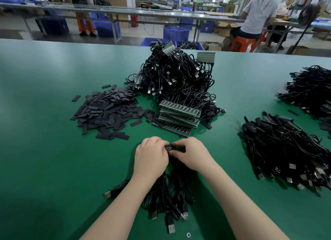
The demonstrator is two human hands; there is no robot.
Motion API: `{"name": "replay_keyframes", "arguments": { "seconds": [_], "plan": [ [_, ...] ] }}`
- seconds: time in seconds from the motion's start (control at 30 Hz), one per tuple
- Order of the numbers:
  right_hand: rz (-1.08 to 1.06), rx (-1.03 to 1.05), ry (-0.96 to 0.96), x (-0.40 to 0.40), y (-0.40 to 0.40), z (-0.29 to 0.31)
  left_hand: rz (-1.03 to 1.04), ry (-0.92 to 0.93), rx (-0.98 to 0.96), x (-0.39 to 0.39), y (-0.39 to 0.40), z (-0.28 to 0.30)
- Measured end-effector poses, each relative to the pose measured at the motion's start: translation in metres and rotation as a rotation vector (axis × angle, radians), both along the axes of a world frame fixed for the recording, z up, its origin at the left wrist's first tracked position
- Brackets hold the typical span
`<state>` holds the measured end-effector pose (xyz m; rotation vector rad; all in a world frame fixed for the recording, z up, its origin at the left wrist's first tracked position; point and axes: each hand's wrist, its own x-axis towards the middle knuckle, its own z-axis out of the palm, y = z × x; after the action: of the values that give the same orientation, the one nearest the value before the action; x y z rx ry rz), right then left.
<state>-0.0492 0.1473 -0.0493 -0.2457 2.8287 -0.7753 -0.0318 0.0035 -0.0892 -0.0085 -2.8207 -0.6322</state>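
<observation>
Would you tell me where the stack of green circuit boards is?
Head view, table centre: the stack of green circuit boards lies at the near foot of the cable heap, right of the black strips.

On the bench (44, 150), the left hand (151, 159) and right hand (192, 154) meet on a board strip (169, 147), with loose cables (168, 195) beneath the wrists toward six o'clock. From there, stacked boards (179, 117) lie at twelve with the cable heap (179, 74) behind them. Flat sleeves (107, 110) lie at ten, a cable bundle (286, 150) at three and a farther heap (309, 89) at two.
</observation>
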Motion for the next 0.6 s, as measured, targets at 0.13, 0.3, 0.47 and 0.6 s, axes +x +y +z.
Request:
{"name": "replay_keyframes", "arguments": {
  "seconds": [0.13,0.3,0.47,0.6],
  "plan": [
    [-0.129,-0.019,-0.033,-0.003,-0.009,0.001,0.006,-0.027,0.002,-0.002,0.0,0.0],
    [-0.164,-0.006,-0.156,-0.012,-0.022,0.012,-0.019,-0.04,-0.017,0.001,0.0,0.002],
    [-0.192,0.021,-0.123,-0.011,-0.034,0.017,-0.033,-0.036,-0.045,0.002,-0.002,0.004],
    [-0.266,0.086,0.067,0.011,-0.025,0.018,-0.022,-0.018,-0.011,0.001,-0.001,0.002]
  ]
}}
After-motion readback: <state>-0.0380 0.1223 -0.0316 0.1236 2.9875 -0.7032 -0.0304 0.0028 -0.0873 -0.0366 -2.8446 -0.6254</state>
